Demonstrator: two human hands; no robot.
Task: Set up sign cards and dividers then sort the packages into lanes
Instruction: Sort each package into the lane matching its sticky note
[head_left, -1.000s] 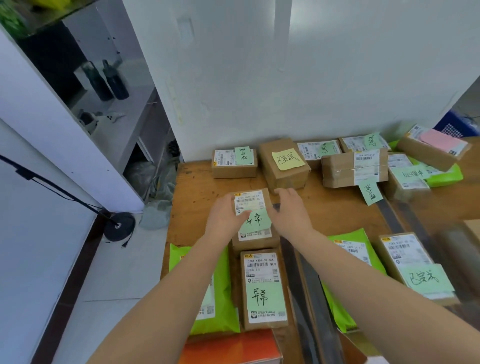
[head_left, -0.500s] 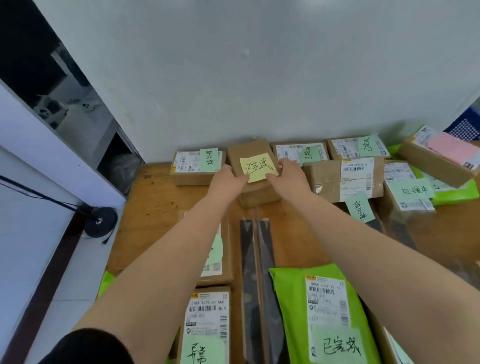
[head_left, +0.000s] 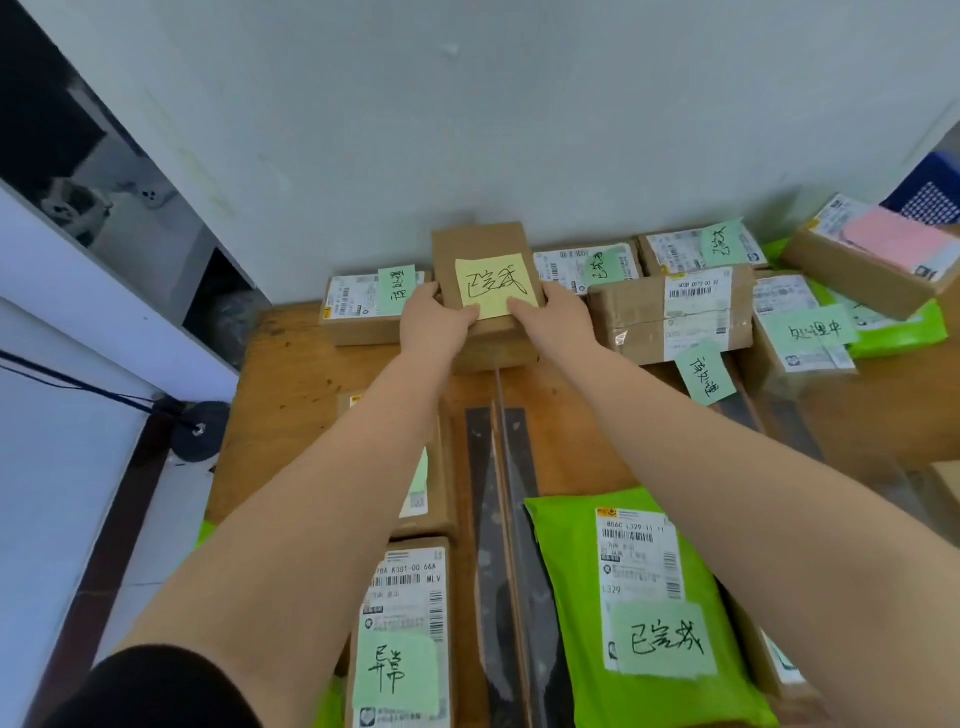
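Both my hands grip a brown cardboard box (head_left: 480, 244) with a yellow sticky note (head_left: 496, 285) on top, at the back of the wooden table (head_left: 291, 364) near the wall. My left hand (head_left: 434, 319) holds its left side and my right hand (head_left: 558, 317) its right side. A transparent divider strip (head_left: 501, 493) runs from this box toward me. To its left lie two brown boxes with green notes (head_left: 402, 639). A green mailer (head_left: 644, 597) with a green note lies to its right.
More labelled boxes line the back: one at the left (head_left: 363, 306), several at the right (head_left: 670, 312), one with a pink note (head_left: 878, 260). A second divider (head_left: 779, 421) lies right. The table's left edge drops to the floor, where a black lamp base (head_left: 200, 431) stands.
My hands left the box with the green note near me, reached to the back and took hold of the yellow-noted box. The view moved forward and down over the table.
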